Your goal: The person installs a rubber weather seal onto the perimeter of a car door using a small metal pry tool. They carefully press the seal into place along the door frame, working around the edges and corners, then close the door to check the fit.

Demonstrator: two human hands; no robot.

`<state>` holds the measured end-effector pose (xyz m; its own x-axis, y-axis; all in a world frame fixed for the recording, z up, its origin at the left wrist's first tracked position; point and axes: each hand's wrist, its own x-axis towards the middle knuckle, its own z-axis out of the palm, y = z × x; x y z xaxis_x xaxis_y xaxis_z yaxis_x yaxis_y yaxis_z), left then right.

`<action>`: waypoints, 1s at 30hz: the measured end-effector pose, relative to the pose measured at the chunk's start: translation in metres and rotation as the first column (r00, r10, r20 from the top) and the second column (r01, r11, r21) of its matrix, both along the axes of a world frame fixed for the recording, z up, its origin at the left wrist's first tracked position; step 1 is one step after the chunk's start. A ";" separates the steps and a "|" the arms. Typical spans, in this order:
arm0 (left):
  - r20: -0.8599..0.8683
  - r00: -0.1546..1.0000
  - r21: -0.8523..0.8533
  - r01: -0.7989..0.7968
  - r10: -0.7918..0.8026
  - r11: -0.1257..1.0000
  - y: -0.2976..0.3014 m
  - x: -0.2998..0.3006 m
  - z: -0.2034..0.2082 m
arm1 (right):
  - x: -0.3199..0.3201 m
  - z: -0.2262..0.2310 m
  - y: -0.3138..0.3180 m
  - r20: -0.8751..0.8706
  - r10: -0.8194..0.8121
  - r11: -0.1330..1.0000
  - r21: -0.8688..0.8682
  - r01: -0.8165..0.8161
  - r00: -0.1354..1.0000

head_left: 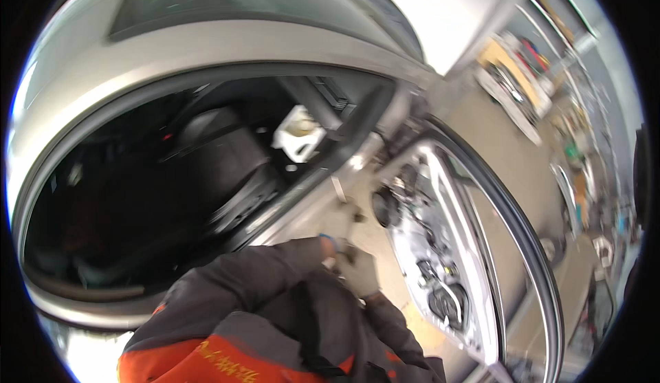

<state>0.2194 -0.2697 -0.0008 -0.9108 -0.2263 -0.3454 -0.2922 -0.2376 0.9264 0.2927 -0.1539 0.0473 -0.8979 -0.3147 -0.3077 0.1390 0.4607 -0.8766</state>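
Beige floor (474,125) runs down the right half of the frame, with cluttered shelves (583,135) curving along the right edge and a tray of parts (512,84) at the upper right. A silver-grey car (275,42) fills the upper left, its dark cabin showing through the side opening; inside, near the upper centre, sits a white object (300,135) with a tan middle.

Right of centre, the car door (450,245) stands open, its inner metal side bare, with wires, a dark round part (385,208) at its left edge and a black-edged window frame curving above and to the right.

Both hands are in pale gloves near the lower centre, between the car's sill and the door. The left hand (337,221) reaches up beside the sill, blurred; how far its fingers are spread, and whether it grips anything, I cannot tell. The right hand (361,271) lies just below it, its fingers toward the left wrist; I cannot tell whether they touch it or pinch something. Dark grey sleeves of an orange-trimmed jacket (275,335) lead to both.
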 end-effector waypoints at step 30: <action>0.160 0.197 -0.491 0.866 -0.967 0.095 0.065 0.023 0.004 | 0.022 -0.015 0.121 -0.368 -0.175 0.908 0.299 0.295 0.913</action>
